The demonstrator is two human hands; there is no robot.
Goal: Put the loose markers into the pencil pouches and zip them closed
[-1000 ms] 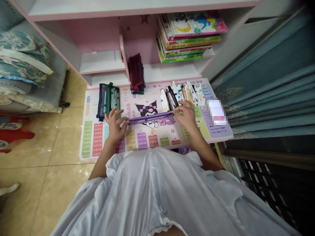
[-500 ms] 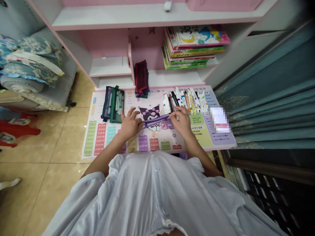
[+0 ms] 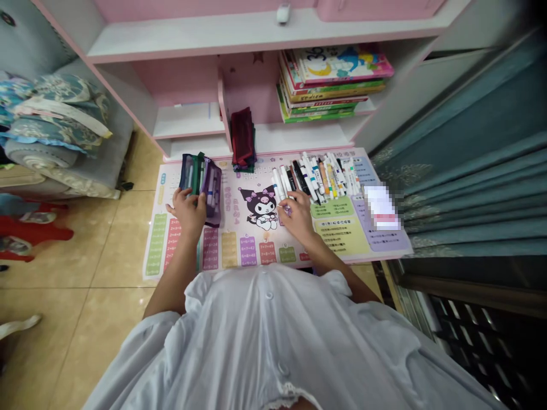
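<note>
A printed multiplication desk mat with a cartoon character lies on the low shelf edge. My left hand has its fingers spread against the lower end of a purple mesh pencil pouch, which holds pens. Beside that pouch, partly behind my hand, sits a dark navy and green pen pouch. My right hand pinches a small purple object, too small to identify, just below a dense row of white-bodied markers lying on the mat.
Above the mat, a white and pink shelf unit holds a stack of children's books and folded dark red cloth. Patterned cushions lie to the left, above a tiled floor. Teal curtains hang to the right.
The purple pouch no longer lies between my hands; it now sits at the left beside the dark pouch. My left hand has moved left, and my right hand has moved slightly left and down.
</note>
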